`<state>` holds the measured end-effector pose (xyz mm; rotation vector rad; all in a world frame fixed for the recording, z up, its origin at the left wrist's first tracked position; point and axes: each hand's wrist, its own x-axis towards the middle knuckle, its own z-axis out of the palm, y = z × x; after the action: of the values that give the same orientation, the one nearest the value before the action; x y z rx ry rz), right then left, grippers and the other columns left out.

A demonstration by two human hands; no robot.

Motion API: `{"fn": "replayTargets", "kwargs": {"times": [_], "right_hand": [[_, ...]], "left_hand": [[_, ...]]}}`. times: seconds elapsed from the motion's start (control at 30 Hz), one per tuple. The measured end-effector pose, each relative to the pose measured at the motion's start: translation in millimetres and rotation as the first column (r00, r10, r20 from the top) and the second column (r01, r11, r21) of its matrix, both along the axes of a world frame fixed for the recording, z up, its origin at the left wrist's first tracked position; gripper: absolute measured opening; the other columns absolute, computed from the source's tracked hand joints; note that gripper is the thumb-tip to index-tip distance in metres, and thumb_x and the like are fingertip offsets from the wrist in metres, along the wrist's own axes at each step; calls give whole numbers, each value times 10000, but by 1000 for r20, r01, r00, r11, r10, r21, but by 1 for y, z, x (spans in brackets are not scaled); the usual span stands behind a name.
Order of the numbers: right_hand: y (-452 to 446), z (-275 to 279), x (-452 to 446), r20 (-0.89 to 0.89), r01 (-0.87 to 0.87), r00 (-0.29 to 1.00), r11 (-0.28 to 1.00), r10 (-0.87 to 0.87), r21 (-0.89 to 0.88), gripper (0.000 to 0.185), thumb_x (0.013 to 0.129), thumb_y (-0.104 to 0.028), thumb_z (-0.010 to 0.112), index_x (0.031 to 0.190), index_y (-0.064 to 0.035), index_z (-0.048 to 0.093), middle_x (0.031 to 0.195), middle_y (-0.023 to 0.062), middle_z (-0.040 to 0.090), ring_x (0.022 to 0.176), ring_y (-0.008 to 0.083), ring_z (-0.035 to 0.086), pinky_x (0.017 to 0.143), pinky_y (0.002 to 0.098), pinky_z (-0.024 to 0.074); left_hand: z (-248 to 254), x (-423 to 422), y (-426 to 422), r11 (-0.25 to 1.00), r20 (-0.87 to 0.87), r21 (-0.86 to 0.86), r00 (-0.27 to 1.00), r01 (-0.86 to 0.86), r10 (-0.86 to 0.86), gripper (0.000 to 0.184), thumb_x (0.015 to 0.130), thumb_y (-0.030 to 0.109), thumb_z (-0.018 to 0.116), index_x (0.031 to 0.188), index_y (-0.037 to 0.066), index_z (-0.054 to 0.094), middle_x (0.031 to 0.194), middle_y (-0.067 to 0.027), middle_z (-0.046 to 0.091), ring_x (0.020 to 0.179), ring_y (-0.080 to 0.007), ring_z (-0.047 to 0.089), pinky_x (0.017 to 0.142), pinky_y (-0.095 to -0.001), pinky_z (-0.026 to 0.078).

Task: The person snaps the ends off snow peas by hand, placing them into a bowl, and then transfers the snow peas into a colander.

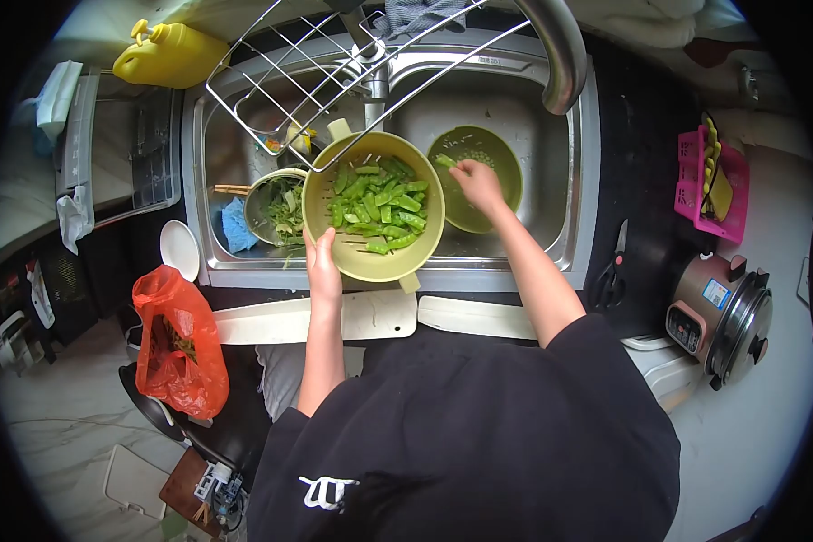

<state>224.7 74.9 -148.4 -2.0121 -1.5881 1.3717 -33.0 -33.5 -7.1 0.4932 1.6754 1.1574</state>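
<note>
My left hand point(323, 269) grips the near left rim of a yellow-green colander point(321, 203), tilted over the sink divider. Cut green pea pods point(384, 203) lie inside it. Over the right basin, my right hand point(479, 183) pinches a green pea pod point(445, 161) between thumb and fingers. Below that hand is a darker green bowl point(501, 210) with water and what look like small pale bits in it. To the colander's left, a pot point(255, 203) holds leafy green scraps point(285, 212), partly hidden behind the colander.
A wire rack point(275, 86) and the faucet point(565, 77) hang over the sink point(551, 181). Scissors point(614, 266) lie right of it. A red plastic bag point(185, 361), white dish point(181, 250), yellow jug point(172, 56), pink basket point(739, 185) and electric cooker point(709, 307) stand around.
</note>
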Motion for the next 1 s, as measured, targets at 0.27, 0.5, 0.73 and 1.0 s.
{"fn": "replayTargets", "kwargs": {"times": [0.27, 0.5, 0.73, 1.0], "right_hand": [[-20, 144, -5, -283, 145, 959, 882, -15, 448, 157, 874, -160, 628, 917, -9, 628, 780, 99, 647, 707, 177, 614, 645, 281, 462], [-2, 192, -8, 236, -426, 894, 559, 381, 712, 268, 853, -211, 644, 1105, -121, 662, 1189, 57, 632, 1235, 318, 471, 1031, 467, 355], [-25, 54, 62, 307, -556, 816, 810, 489, 186, 234, 834, -84, 591, 1057, -86, 663, 1058, 116, 628, 979, 322, 604, 834, 417, 497], [-34, -17, 39, 434, -695, 665, 717, 608, 61, 312, 805, -45, 543, 1086, -114, 659, 1051, 189, 635, 984, 352, 608, 841, 426, 500]], "left_hand": [[-9, 7, 6, 986, -48, 24, 986, 163, -162, 563, 951, 206, 439, 1444, 4, 259, 1401, -164, 391, 1271, -242, 395, 1070, -330, 283], [-3, 17, 14, 987, -6, 45, 988, 156, -156, 572, 963, 231, 429, 1456, 12, 239, 1415, -161, 379, 1284, -242, 381, 1075, -330, 276], [2, 13, 13, 998, 5, -3, 998, 68, -68, 530, 956, 257, 459, 1395, -15, 334, 1364, -141, 429, 1250, -222, 410, 1061, -325, 291], [-4, 1, 9, 997, -5, -16, 997, 74, -74, 526, 959, 239, 437, 1417, 10, 313, 1361, -143, 423, 1245, -227, 398, 1061, -324, 278]]}}
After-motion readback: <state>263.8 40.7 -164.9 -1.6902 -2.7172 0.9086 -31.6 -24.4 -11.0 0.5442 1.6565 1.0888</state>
